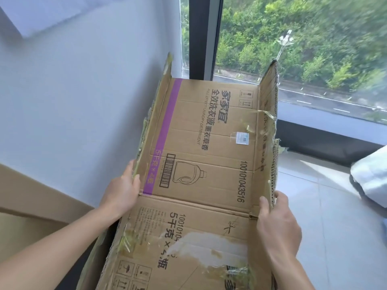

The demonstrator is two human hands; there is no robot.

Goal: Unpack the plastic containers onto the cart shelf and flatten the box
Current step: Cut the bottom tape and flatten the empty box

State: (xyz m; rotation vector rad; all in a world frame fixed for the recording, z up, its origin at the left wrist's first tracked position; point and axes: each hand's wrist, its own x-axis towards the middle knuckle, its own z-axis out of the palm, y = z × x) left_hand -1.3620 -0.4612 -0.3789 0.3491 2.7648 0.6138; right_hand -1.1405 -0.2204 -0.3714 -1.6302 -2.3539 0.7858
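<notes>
Cardboard fills the middle of the view: the box (209, 153) is opened out into one long printed sheet, held up in the air between both hands and sloping away toward the window (293, 49). Its side flaps stand up along the left and right edges, with torn tape clinging to them. The far panel carries a purple stripe (165, 135) down its left side, a barcode (167, 170), an outline drawing of a bottle (188, 172) and a small white label (242, 138) near the right fold. The near panel, below the crosswise fold, shows large black print and a patch of glossy tape.

The left grip (120, 191) holds the left edge at that fold, the thumb lying over the end of the purple stripe and the fingers hidden behind the flap. The right grip (276, 222) is closed round the near end of the right flap, thumb on the inside and fingers curled over its corrugated edge.

Behind the sheet stand a pale wall (73, 91) and a grey tiled floor (324, 206). A white wrapped bundle (370, 176) lies on the floor at the right. A brown panel (31, 195) shows at the lower left.
</notes>
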